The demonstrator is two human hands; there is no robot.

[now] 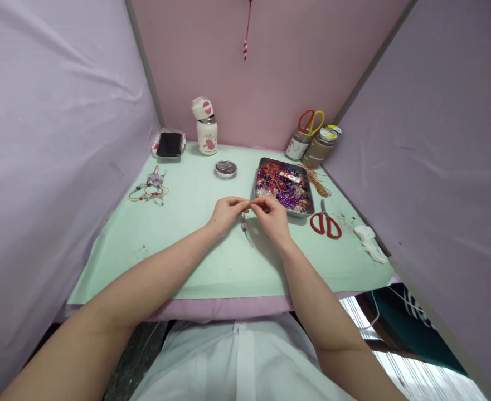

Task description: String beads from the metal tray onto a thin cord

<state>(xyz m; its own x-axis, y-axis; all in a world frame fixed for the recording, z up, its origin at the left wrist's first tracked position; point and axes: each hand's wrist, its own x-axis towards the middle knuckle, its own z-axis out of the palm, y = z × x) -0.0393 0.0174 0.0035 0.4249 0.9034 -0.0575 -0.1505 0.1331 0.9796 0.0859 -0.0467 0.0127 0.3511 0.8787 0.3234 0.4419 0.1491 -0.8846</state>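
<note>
My left hand (226, 214) and my right hand (273, 216) meet over the middle of the pale green mat (186, 245), fingertips pinched together on a thin beaded cord (245, 223). A short length of the cord with a few small beads hangs below the fingers. Just right of my hands stands a metal tray (307, 184) full of purple, red and clear beads and threads. Both hands are closed in a pinch.
Red scissors (325, 225) lie right of the tray, white scraps (370, 242) further right. At the back stand a white bottle (207, 131), a round tin (225, 169), two jars with scissors (312, 142) and a dark phone (169, 144). Finished bead strings (151, 188) lie left. Fabric walls enclose three sides.
</note>
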